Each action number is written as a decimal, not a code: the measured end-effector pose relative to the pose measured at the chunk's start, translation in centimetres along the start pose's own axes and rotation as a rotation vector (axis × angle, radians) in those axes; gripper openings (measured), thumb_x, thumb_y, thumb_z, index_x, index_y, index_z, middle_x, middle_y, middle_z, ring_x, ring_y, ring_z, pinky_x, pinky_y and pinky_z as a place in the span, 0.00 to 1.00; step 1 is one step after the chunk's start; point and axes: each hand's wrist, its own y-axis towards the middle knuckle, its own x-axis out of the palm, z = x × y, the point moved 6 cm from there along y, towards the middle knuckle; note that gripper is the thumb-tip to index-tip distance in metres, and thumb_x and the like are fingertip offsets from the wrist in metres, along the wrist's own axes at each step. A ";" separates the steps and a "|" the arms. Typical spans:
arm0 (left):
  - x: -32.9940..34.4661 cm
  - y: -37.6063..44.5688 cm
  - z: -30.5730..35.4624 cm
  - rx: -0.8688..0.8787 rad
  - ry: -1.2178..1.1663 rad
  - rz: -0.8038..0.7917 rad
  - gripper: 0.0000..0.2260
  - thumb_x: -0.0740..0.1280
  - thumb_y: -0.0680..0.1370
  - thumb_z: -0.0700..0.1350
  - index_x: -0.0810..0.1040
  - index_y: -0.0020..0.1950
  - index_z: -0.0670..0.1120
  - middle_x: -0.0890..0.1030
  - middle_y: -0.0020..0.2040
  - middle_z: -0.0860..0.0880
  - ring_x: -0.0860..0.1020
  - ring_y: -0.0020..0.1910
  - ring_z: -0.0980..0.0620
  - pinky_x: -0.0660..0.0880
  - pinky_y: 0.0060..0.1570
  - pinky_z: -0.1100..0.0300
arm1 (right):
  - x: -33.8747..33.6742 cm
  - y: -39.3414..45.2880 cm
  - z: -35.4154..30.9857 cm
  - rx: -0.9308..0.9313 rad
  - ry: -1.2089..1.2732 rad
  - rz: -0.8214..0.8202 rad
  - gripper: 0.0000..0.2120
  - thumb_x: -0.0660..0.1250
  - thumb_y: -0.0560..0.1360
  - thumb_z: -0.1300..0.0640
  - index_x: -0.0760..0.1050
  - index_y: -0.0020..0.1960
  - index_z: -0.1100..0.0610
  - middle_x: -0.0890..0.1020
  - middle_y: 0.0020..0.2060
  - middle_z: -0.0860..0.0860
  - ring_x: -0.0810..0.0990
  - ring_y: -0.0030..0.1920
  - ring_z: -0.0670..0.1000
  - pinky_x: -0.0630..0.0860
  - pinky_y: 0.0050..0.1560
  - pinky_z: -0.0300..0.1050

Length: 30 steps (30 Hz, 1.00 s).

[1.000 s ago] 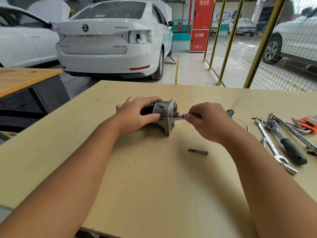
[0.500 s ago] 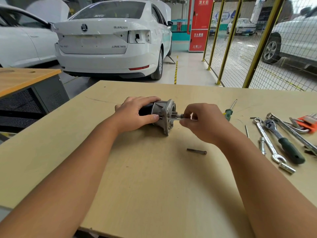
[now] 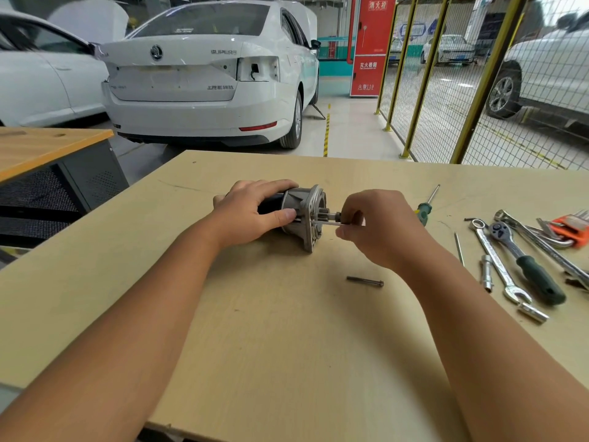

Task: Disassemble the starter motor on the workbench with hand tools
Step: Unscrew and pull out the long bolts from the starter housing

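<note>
Head view — hands (image 3: 251,212) on starter motor (image 3: 302,215)

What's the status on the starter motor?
Left hand grips starter motor. Right hand pinches long bolt at its end housing. One bolt already on workbench. Nothing in the way.

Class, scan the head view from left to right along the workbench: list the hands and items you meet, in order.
Left hand → starter motor → right hand → green screwdriver → thin rod → ratchet → orange hex key set.
</note>
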 end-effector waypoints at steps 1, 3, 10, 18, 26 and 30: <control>0.0 0.0 0.0 -0.001 -0.001 -0.001 0.26 0.60 0.73 0.71 0.67 0.71 0.74 0.74 0.68 0.68 0.63 0.73 0.54 0.60 0.68 0.40 | 0.2 0.0 0.0 -0.002 0.041 -0.009 0.07 0.74 0.74 0.53 0.77 0.42 0.48 0.79 0.40 0.47 0.76 0.41 0.50 0.72 0.37 0.44; 0.0 0.0 -0.1 -0.003 0.000 0.001 0.26 0.61 0.73 0.71 0.67 0.71 0.74 0.74 0.68 0.68 0.63 0.72 0.54 0.61 0.68 0.39 | 0.3 0.0 0.2 0.004 0.088 -0.017 0.06 0.72 0.76 0.51 0.78 0.42 0.48 0.77 0.37 0.46 0.74 0.38 0.45 0.66 0.32 0.41; 0.0 0.0 -0.2 -0.003 0.002 -0.008 0.27 0.62 0.71 0.71 0.65 0.70 0.76 0.73 0.68 0.69 0.63 0.72 0.55 0.60 0.67 0.41 | 0.4 0.4 0.4 -0.027 -0.021 -0.047 0.08 0.68 0.79 0.51 0.82 0.46 0.53 0.74 0.38 0.46 0.73 0.40 0.49 0.68 0.38 0.44; 0.0 -0.1 -0.1 -0.003 -0.002 -0.005 0.27 0.63 0.71 0.70 0.66 0.71 0.75 0.74 0.67 0.68 0.63 0.72 0.55 0.60 0.67 0.40 | -0.5 0.0 0.2 0.000 -0.038 0.091 0.03 0.77 0.72 0.50 0.84 0.43 0.47 0.80 0.39 0.44 0.78 0.44 0.52 0.76 0.45 0.49; 0.0 0.0 -0.1 0.003 -0.010 -0.002 0.25 0.63 0.72 0.69 0.66 0.70 0.76 0.74 0.67 0.69 0.63 0.72 0.54 0.60 0.66 0.41 | -0.1 0.3 0.4 0.003 0.105 0.020 0.14 0.68 0.79 0.50 0.81 0.39 0.57 0.79 0.32 0.49 0.74 0.35 0.47 0.64 0.31 0.38; 0.0 0.0 -0.1 0.010 -0.021 -0.011 0.24 0.63 0.73 0.68 0.67 0.69 0.76 0.75 0.66 0.69 0.64 0.72 0.54 0.61 0.65 0.40 | 0.3 0.4 0.3 -0.017 0.003 -0.047 0.11 0.66 0.81 0.51 0.78 0.42 0.55 0.74 0.36 0.46 0.72 0.41 0.51 0.64 0.38 0.44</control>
